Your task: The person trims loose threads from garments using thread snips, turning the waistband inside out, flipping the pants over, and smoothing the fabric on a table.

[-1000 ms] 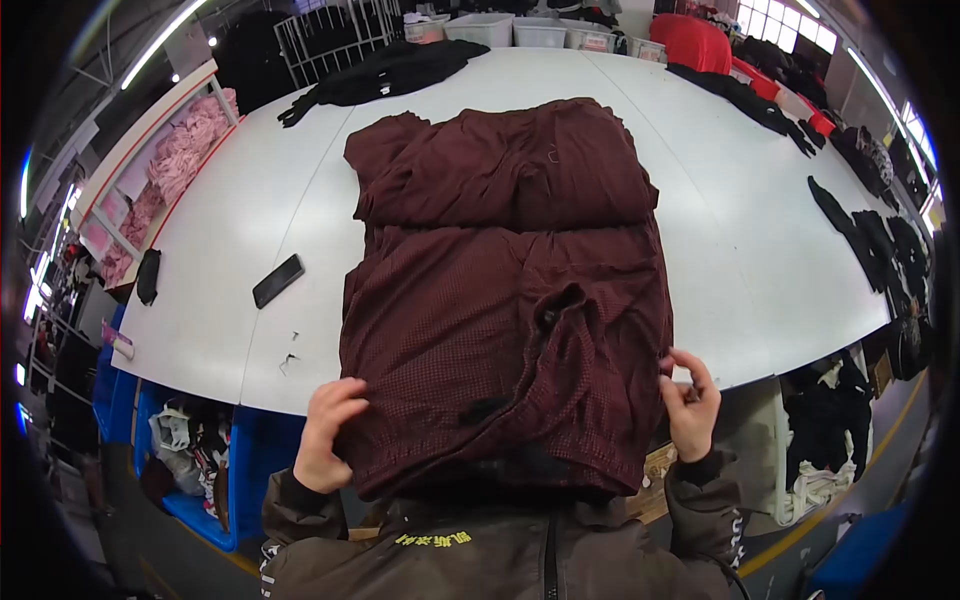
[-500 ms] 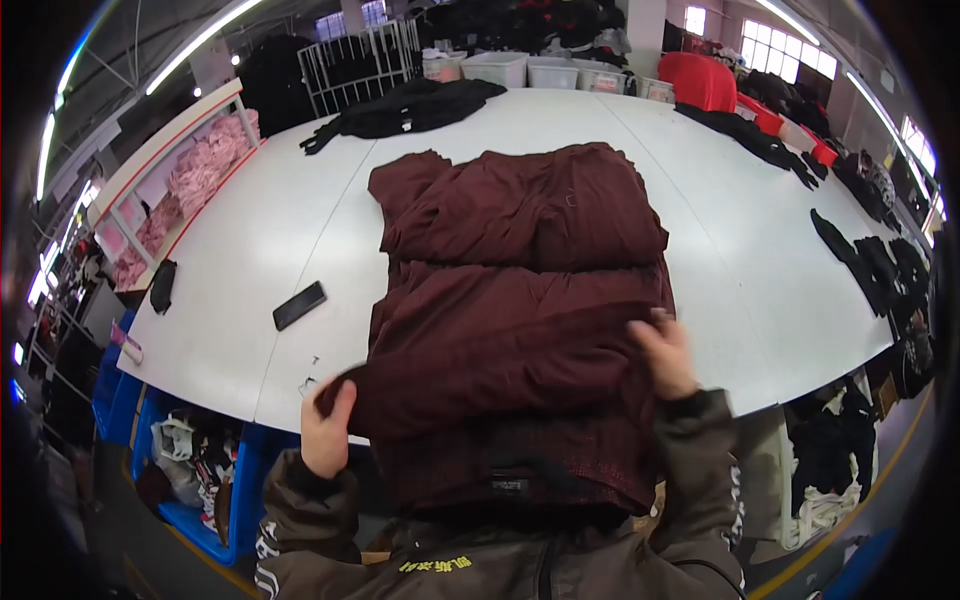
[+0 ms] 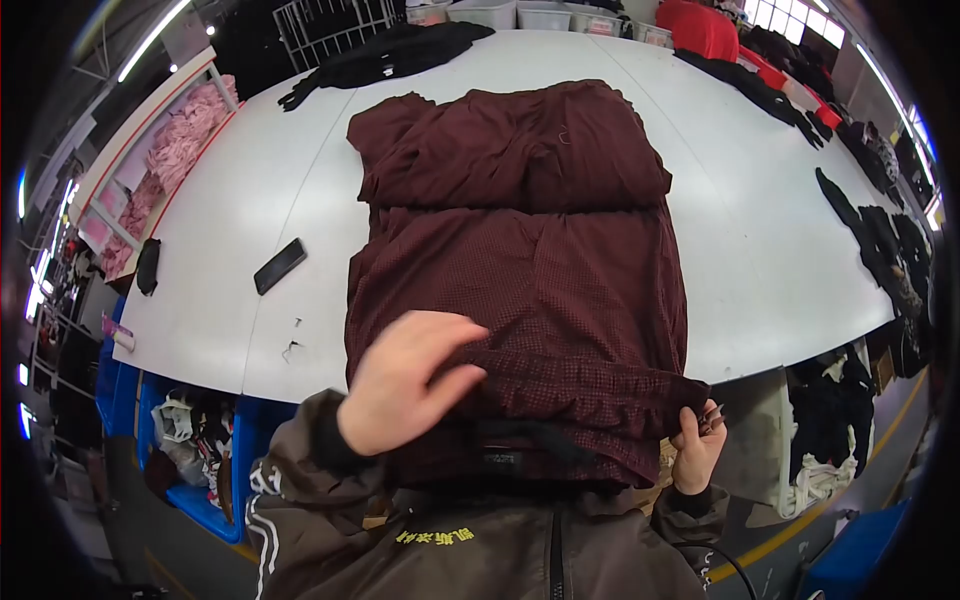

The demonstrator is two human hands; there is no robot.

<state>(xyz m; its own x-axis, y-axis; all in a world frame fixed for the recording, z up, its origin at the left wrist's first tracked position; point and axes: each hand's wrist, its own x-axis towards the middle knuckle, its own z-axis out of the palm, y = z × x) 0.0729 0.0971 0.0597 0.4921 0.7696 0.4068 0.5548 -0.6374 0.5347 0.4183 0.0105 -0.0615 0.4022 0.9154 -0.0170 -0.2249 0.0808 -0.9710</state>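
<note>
Dark maroon garments (image 3: 520, 290) lie in a pile in front of me, a folded bundle (image 3: 520, 150) at the far end and a gathered waistband (image 3: 570, 385) near my body. My right hand (image 3: 697, 445) pinches the right end of that waistband; a small shiny thing shows at its fingers, too unclear to name. My left hand (image 3: 405, 385), slightly blurred, is over the left part of the waistband with thumb and fingers apart, holding nothing. Below, a dark label (image 3: 500, 460) shows on another maroon layer at the table's near edge.
A black phone (image 3: 280, 266) and thread scraps (image 3: 292, 350) lie on the white table (image 3: 240, 210) to the left. Black garments (image 3: 400, 52) rest at the back and along the right edge. Pink cloth (image 3: 190, 130) fills a rack at left. A blue bin (image 3: 215, 505) stands below.
The upper layer's near edge has come down toward me and lies flatter. My left hand left its edge and moved right over it; my right hand moved down. The view tilted downward.
</note>
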